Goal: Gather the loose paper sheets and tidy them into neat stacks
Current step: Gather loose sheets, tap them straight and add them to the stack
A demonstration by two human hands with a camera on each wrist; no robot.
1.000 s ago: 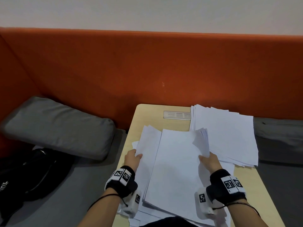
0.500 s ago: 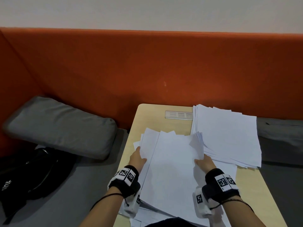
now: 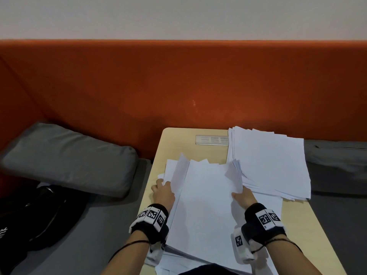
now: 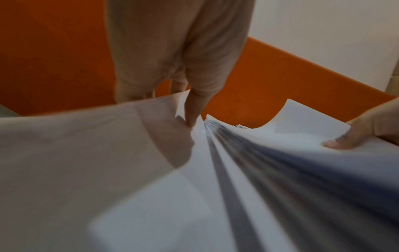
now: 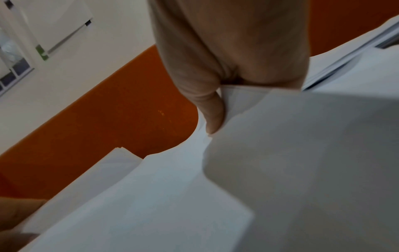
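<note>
A thick sheaf of white paper sheets lies lengthwise in front of me on the light wooden table, its far corners uneven. My left hand grips its left edge, thumb on top. My right hand grips the right edge, thumb pressed over the curled sheets. A second pile of white sheets, roughly squared, lies at the table's back right. More loose sheets stick out under the sheaf near me.
An orange padded backrest runs behind the table. A grey cushion lies on the bench to the left, with a black bag beside it. A metal cable cover is set in the table's far edge.
Both hands have drawn the sheaf toward me and lower, so its far edge now sits nearer on the table. The back-right pile has stayed in place.
</note>
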